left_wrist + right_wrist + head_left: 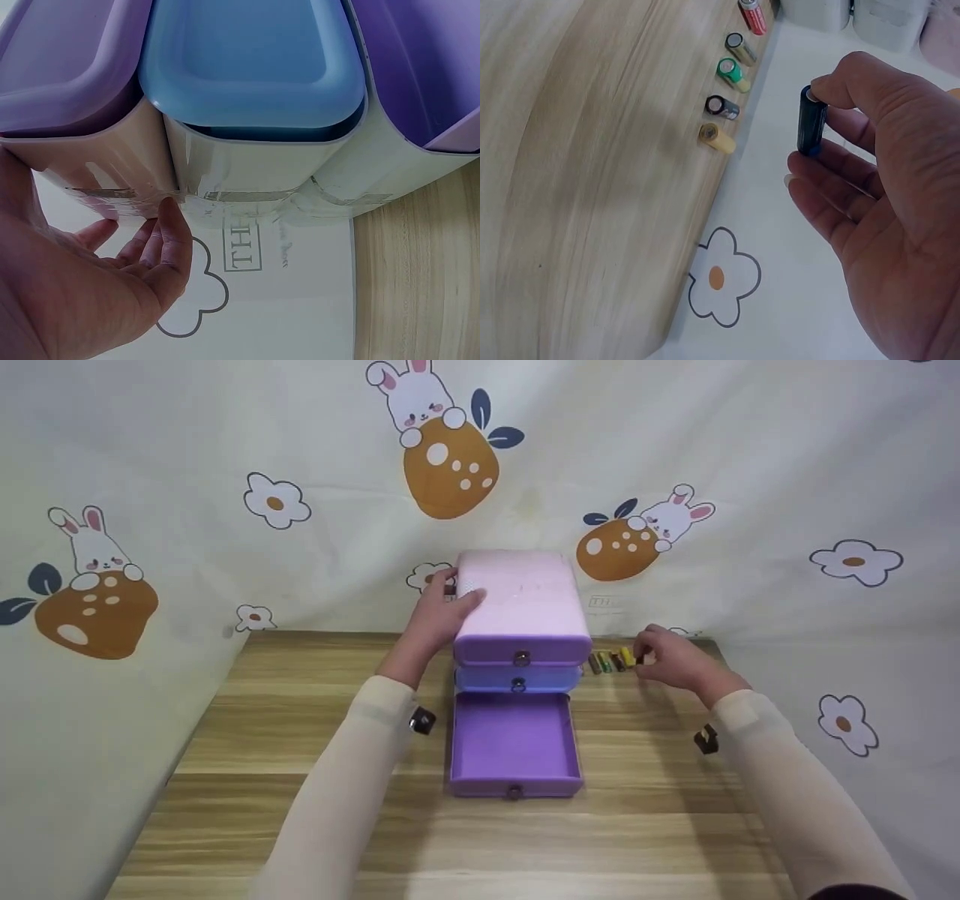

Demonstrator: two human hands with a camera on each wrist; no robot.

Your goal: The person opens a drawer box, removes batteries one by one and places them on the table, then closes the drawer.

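Observation:
A small three-tier drawer cabinet (pixel 517 592) stands at the back of the table, with a pink top. Its upper purple drawer (pixel 487 650) and middle blue drawer (pixel 484 679) are pushed in, while the bottom purple drawer (pixel 514 742) is pulled out. My left hand (pixel 439 615) rests against the cabinet's upper left side, thumb on top and loosely bent fingers along the side wall. To the right, my right hand (pixel 900 165) pinches a dark battery (pixel 811 124) between thumb and fingers. Several batteries (pixel 722 106) stand in a row near the table's back edge, beside the cabinet.
A wood-grain table (pixel 637 810) lies under everything. Pale cloth (pixel 330 570) printed with rabbits and flowers hangs behind and at both sides. Strips of clear tape (pixel 259 195) cross the cabinet's tiers.

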